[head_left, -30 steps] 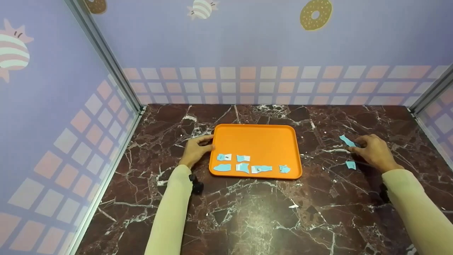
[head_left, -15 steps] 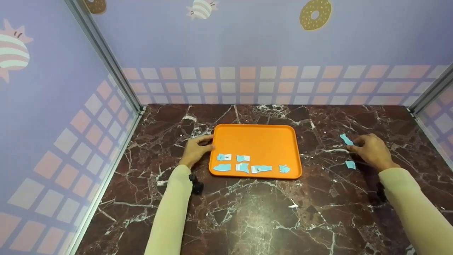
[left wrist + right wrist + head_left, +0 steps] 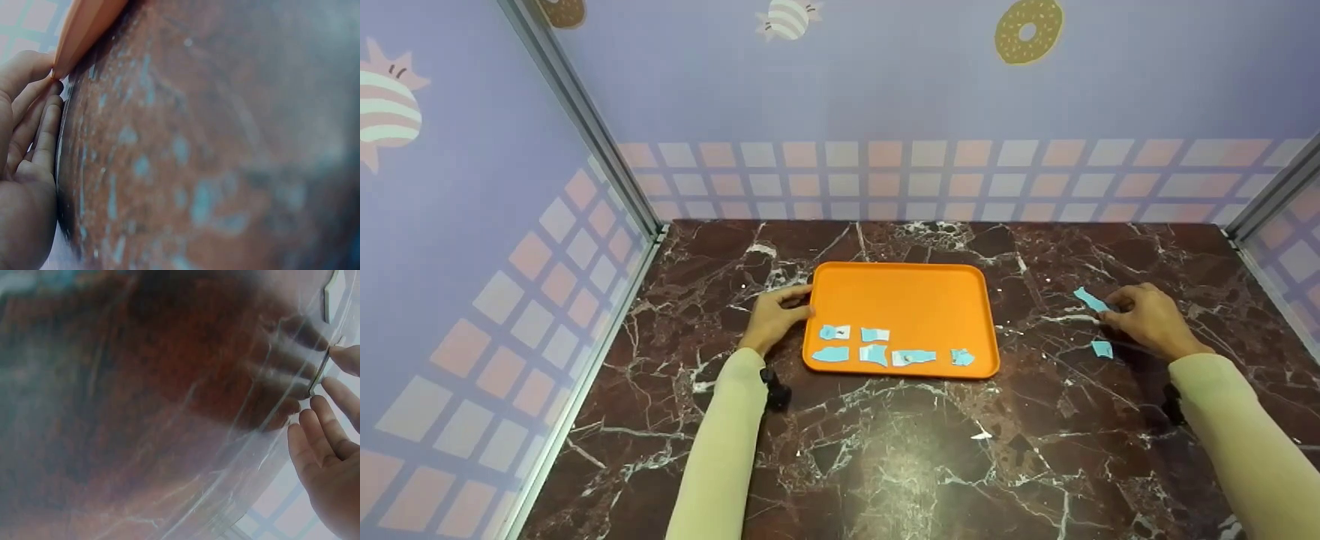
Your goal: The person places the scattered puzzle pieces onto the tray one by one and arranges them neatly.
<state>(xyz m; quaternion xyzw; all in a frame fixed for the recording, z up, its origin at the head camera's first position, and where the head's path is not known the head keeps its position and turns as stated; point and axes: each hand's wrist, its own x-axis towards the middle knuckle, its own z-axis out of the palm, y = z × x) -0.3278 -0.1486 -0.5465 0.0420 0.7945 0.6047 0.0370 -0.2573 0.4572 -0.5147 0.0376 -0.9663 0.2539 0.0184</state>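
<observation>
At the left edge of the orange tray [image 3: 900, 292], my left hand [image 3: 772, 319] holds the rim with the thumb and fingers. In the left wrist view the thumb and forefinger come together at the lip of the tray [image 3: 84, 34]. Well off to the right, my right hand [image 3: 1151, 319] pinches a narrow light-blue puzzle piece [image 3: 1090, 300] between thumb and forefinger. The right wrist view has that piece [image 3: 319, 372] nearly edge-on between the fingertips, close over the tabletop. A smaller blue puzzle piece [image 3: 1102, 349] lies just below the hand.
Several blue-and-white puzzle pieces [image 3: 874, 354] lie in two rows along the tray's near side, one piece [image 3: 962, 358] set apart at the right. Dark red marbled tabletop [image 3: 885, 465] surrounds the tray. Patterned walls [image 3: 885, 90] close in the back and sides.
The narrow puzzle piece has shifted slightly left in my right fingers, and the right hand has moved only a little. My left hand and the tray stay where they were.
</observation>
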